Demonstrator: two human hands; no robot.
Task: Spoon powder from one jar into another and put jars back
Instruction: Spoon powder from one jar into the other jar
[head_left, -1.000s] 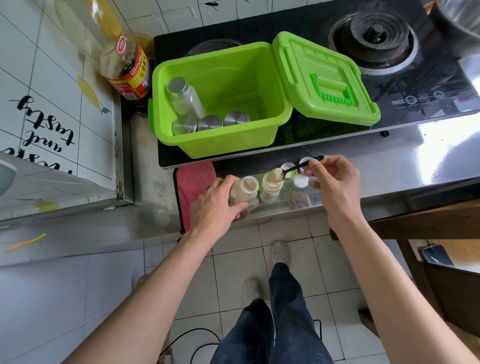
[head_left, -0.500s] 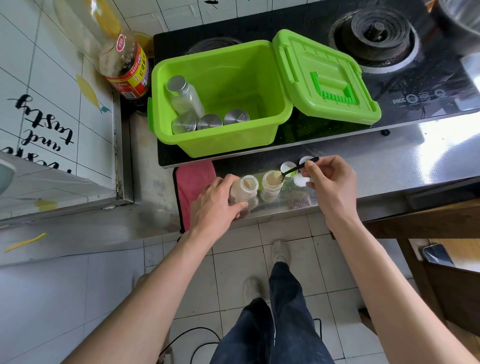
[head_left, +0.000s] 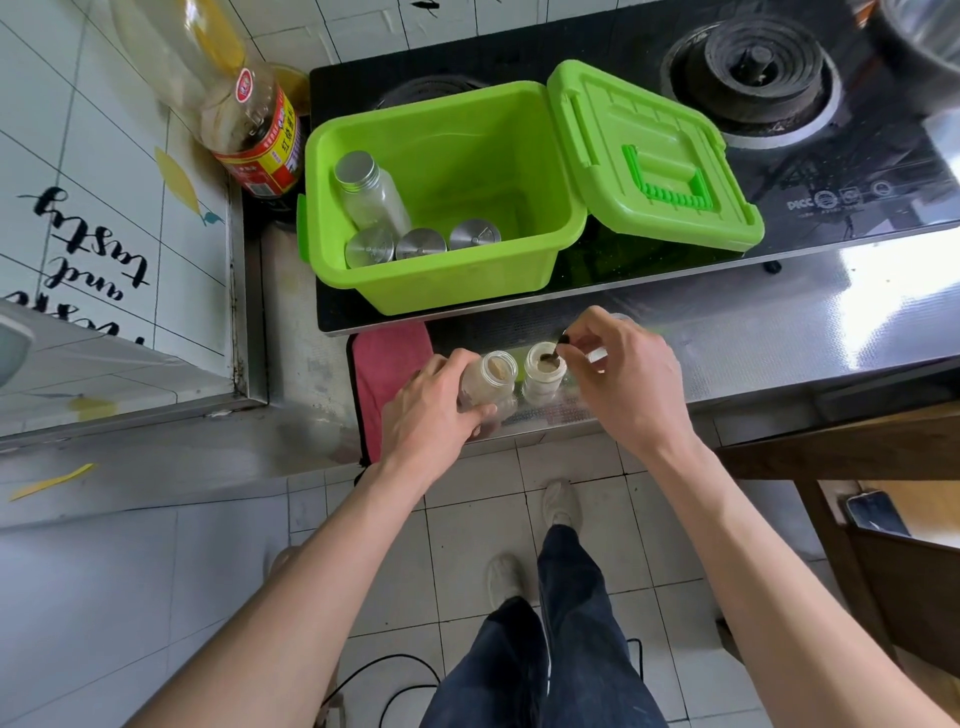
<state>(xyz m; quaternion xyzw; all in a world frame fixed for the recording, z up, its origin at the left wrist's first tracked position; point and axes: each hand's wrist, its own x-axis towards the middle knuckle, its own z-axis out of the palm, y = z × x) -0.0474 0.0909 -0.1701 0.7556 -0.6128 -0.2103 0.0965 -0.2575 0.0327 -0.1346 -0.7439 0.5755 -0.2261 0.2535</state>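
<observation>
Two small clear jars of pale powder stand uncapped on the steel counter edge. My left hand (head_left: 434, 410) grips the left jar (head_left: 491, 382) by its side. My right hand (head_left: 621, 374) pinches a small black spoon (head_left: 551, 354) whose bowl dips into the mouth of the right jar (head_left: 543, 376). A white lid (head_left: 597, 356) peeks out under my right hand; a second one is hidden. The green box (head_left: 441, 280) stands open behind, with several metal-capped jars (head_left: 421, 243) inside.
The box's hinged lid (head_left: 654, 156) lies open over the black gas hob (head_left: 753, 67). An oil bottle (head_left: 249, 119) stands at the box's left. A pink cloth (head_left: 387, 364) lies left of the jars. The counter edge drops to the tiled floor just below.
The spoon, held level with powder above the right jar a second ago, has tipped down into that jar's mouth. My right hand shifted left over the lids. My left hand stayed on its jar.
</observation>
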